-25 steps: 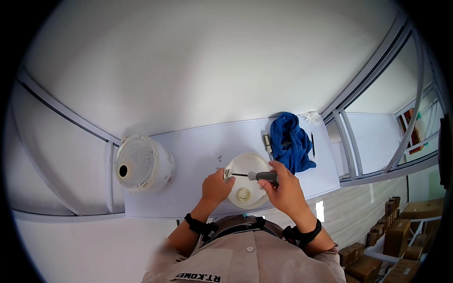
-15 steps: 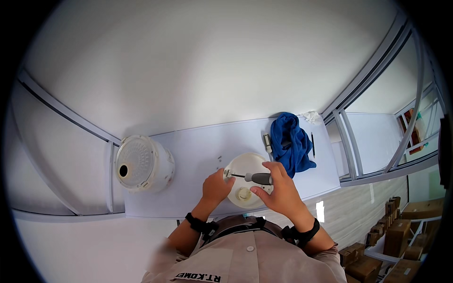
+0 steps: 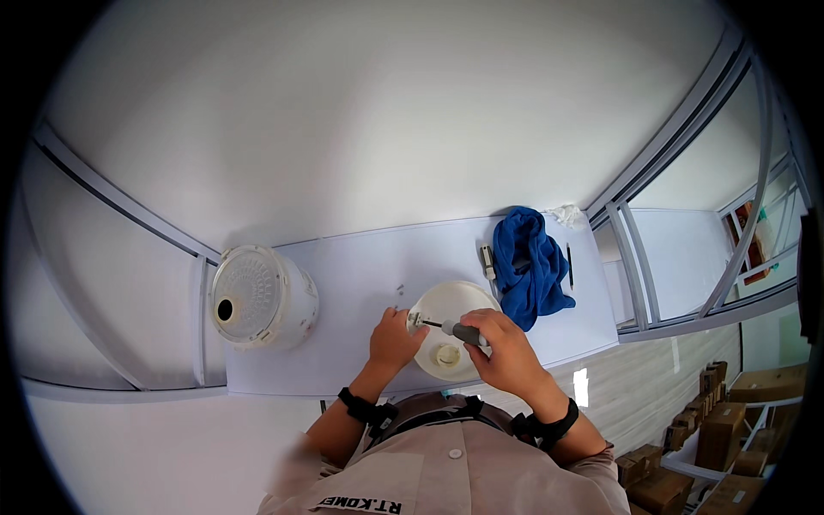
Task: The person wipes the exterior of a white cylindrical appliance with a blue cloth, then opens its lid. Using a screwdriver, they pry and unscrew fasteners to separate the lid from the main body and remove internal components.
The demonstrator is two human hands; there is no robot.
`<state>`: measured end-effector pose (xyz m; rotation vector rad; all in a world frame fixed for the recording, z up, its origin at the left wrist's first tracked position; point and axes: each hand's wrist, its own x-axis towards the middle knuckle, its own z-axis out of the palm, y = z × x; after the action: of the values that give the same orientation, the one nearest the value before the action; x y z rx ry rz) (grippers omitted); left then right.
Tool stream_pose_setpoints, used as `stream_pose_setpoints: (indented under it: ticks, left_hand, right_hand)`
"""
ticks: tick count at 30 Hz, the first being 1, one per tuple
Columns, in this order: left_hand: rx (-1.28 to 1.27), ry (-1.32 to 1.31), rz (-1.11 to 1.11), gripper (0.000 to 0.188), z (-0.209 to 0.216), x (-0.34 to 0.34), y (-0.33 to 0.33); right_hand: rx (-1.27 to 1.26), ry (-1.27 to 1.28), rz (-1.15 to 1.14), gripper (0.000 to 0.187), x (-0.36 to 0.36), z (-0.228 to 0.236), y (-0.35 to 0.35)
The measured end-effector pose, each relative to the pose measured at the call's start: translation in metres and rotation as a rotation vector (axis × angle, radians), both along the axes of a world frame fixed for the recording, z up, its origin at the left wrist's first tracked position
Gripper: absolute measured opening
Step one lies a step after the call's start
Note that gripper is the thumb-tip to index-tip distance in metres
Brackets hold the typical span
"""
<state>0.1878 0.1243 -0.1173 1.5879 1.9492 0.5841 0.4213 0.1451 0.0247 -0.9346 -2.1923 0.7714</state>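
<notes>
A round white plastic cover (image 3: 453, 302) lies on the table close to my body. My left hand (image 3: 394, 343) grips its left rim, fingers closed beside a small fitting (image 3: 416, 320) on that edge. My right hand (image 3: 508, 354) is wrapped around the grey handle of a screwdriver (image 3: 469, 334). The shaft points left, its tip at the small fitting. Whether the tip sits in a screw is too small to tell. A yellowish round piece (image 3: 447, 354) shows on the cover's near part. Several small metal pieces (image 3: 400, 291), perhaps screws, lie just beyond my left hand.
On the table's left stands a white bucket-like housing (image 3: 292, 296) with a dark round hole in its top. A crumpled blue cloth (image 3: 528, 270), a second grey-handled tool (image 3: 487, 260), a thin black pen-like stick (image 3: 570, 264) and white crumpled material (image 3: 566, 215) lie at the right.
My right hand has closed more tightly round the screwdriver handle, and the handle now tilts further toward me. My left hand stays on the cover's rim.
</notes>
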Motion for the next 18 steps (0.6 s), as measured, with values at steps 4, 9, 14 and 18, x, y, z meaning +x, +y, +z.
stream_pose_setpoints:
  ticks: [4, 9, 14, 18]
  left_hand:
    - [0.028, -0.003, 0.017, 0.054, -0.001, 0.001, -0.002]
    - [0.119, 0.031, 0.024, 0.051, 0.007, 0.002, -0.006]
    - [0.251, 0.027, -0.061, 0.035, 0.01, -0.003, -0.006]
    - [0.338, 0.107, -0.11, 0.021, 0.002, -0.006, -0.003]
  right_hand:
    - [-0.009, -0.018, 0.003, 0.05, 0.0, -0.003, 0.0]
    - [0.003, -0.047, -0.001, 0.049, -0.003, -0.007, -0.001]
    - [-0.019, -0.032, -0.007, 0.049, -0.009, -0.005, -0.001]
    - [-0.011, -0.037, -0.006, 0.048, -0.01, -0.005, -0.001]
